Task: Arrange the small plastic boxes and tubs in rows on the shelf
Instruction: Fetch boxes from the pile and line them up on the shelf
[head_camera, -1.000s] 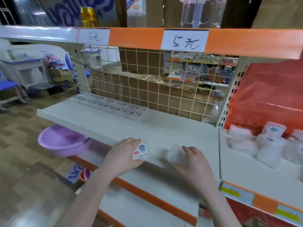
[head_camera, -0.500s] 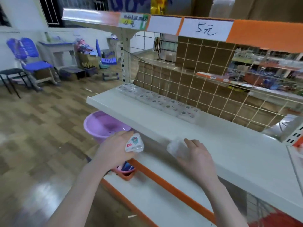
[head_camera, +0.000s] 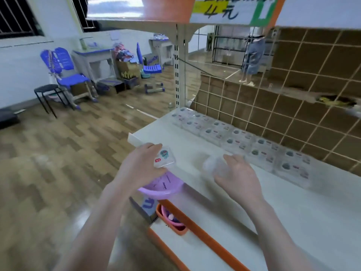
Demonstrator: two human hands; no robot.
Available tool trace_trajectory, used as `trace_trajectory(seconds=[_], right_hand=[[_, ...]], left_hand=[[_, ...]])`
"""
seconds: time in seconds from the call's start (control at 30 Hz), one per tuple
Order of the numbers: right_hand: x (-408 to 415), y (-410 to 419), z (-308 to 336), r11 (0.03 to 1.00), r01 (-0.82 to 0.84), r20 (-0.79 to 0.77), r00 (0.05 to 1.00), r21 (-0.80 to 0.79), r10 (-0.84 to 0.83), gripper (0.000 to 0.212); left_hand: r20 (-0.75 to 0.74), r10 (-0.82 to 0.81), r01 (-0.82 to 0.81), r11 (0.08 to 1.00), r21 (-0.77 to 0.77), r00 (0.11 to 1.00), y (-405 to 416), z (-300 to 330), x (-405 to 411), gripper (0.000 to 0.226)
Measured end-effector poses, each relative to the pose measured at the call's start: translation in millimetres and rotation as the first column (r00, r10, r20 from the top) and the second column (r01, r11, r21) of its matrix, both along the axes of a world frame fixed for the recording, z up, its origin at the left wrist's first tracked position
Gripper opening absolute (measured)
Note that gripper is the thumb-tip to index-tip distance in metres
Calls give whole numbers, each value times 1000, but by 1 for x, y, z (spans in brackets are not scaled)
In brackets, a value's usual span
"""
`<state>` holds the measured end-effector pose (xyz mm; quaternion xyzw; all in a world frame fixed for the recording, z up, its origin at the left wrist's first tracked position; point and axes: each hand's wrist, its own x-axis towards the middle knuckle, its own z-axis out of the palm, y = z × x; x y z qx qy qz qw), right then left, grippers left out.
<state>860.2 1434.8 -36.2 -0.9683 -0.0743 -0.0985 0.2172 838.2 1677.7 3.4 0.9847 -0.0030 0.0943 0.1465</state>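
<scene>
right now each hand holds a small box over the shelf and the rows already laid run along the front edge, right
Not quite: the head view shows the laid rows of boxes running along the back of the shelf, against the wire grid. The left hand and right hand do each hold a small box.

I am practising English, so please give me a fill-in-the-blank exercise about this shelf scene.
1. The left hand holds a small box with a ____ sticker.
2. The basin under the shelf is ____.
3. The right hand grips a ____ tub.
4. The price tag reads ____ yuan.

Missing words: cartoon; purple; clear; 4
</scene>
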Motion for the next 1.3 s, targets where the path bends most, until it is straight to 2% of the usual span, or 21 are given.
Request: trace_trajectory(seconds=[0.17, 0.27, 0.47, 0.6, 0.77, 0.93, 1.2, 1.3], right_hand=[[63, 51, 10, 996, -80, -8, 997, -38, 80, 44], [87, 75, 11, 991, -123, -50, 992, -59, 120, 48], [124, 117, 6, 986, -140, -100, 986, -87, 131, 47], [139, 146, 0, 988, -106, -134, 987, -114, 90, 37], [150, 177, -4, 988, -38, -210, 978, -149, 6, 39], [156, 190, -2, 971, 21, -249, 965, -240, -83, 61], [164, 216, 2, 932, 72, -225, 961, -355, -160, 48], [167, 220, 3, 940, 88, -245, 954, -330, -175, 48]], left_hand=[[-18, 68, -68, 997, -41, 998, 34, 6, 49, 57], [-24, 92, -93, 994, -49, 995, 53, 3, 68, 56], [-36, 90, -94, 987, -130, 995, 96, -6, 106, 53], [-72, 62, -73, 982, -176, 995, 125, -12, 132, 52], [-95, -36, 19, 984, -178, 995, 161, -13, 170, 68], [-60, -96, 84, 979, -184, 994, 185, -13, 199, 57], [-92, -193, 171, 964, -206, 977, 202, -23, 212, 50], [-98, -208, 185, 961, -204, 973, 205, -25, 212, 47]])
